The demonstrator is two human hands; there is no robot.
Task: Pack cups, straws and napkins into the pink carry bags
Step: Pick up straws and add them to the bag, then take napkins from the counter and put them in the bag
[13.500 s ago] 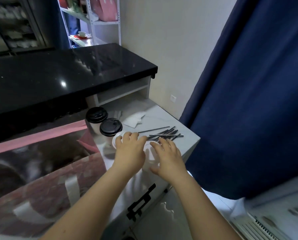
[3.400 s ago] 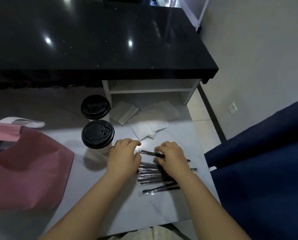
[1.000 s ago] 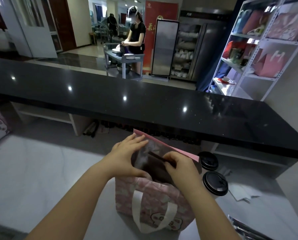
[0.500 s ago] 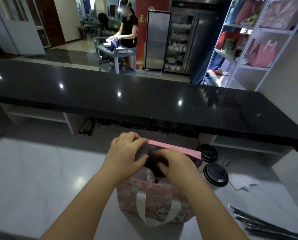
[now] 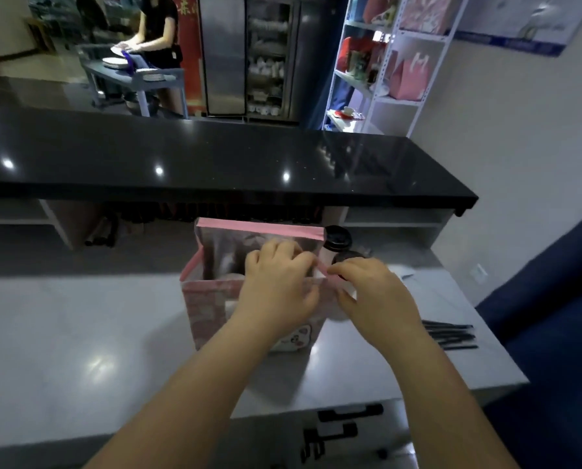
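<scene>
A pink carry bag [image 5: 212, 299] with a cartoon print stands open on the white counter. My left hand [image 5: 279, 286] lies over its mouth, fingers curled at the bag's right rim. My right hand [image 5: 372, 291] is just outside that rim and pinches the pink edge between thumb and finger. Two white cups with black lids stand right behind the bag: one cup [image 5: 336, 239] is in plain view, and the other cup [image 5: 348, 256] is mostly hidden by my right hand. Several black wrapped straws [image 5: 450, 335] lie on the counter to the right. What is inside the bag is too dark to make out.
A raised black countertop [image 5: 215, 164] runs across behind the bag. White napkins [image 5: 409, 277] lie right of the cups. A dark blue curtain [image 5: 553, 299] hangs at the right. Beyond the counter a person works at a cart, and shelves hold more pink bags.
One second ago my right hand was lowering a straw into the bag's mouth. Both hands have since shifted to the bag's right rim, and no straw shows in my fingers.
</scene>
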